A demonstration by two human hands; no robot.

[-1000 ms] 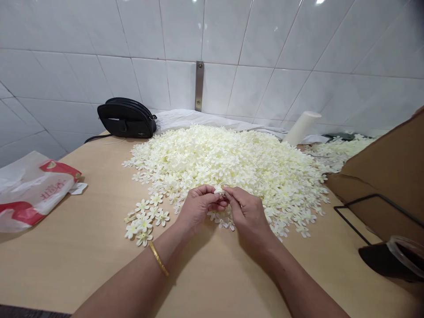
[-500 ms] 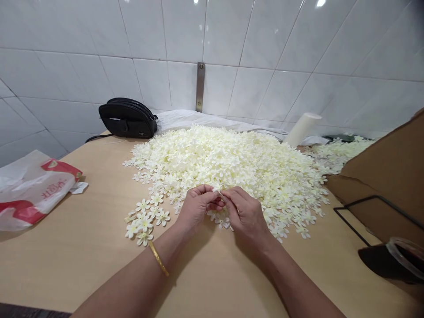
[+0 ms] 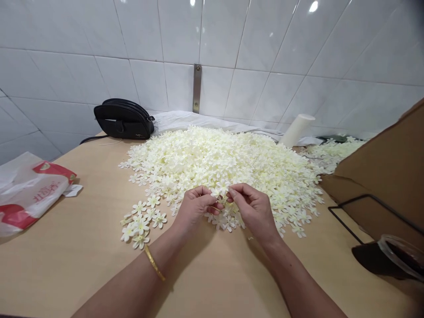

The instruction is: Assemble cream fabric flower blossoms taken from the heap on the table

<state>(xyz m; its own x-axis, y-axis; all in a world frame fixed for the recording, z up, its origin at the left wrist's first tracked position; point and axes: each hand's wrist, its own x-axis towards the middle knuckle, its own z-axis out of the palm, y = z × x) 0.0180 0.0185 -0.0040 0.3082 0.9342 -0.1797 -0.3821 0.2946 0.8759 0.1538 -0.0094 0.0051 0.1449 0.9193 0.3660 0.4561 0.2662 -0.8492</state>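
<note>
A heap of cream-white artificial flowers [image 3: 212,154] covers the middle of the table. At its front edge, one artificial flower [image 3: 220,190] is spread between my hands. My left hand [image 3: 195,206], with a gold bangle at the wrist, pinches it from the left between thumb and fingertips. From the right, the thumb and forefinger of my right hand [image 3: 254,210] are closed at its petal edge. Left of my left forearm lies a small group of separate flowers [image 3: 141,224]. Under my right wrist, a tiny white scrap [image 3: 250,238] shows on the wood.
A black pouch [image 3: 124,119] stands at the back left, near a red-and-white plastic bag [image 3: 36,190]. White cloth runs along the tiled wall. To the right are a white cone [image 3: 296,130], a cardboard box [image 3: 380,168], a black wire frame [image 3: 344,207] and a dark cup [image 3: 380,258].
My right hand has shifted slightly right, away from my left, and the flower between them shows its open petals. A tiny white scrap has appeared below the right hand. The view has shifted slightly.
</note>
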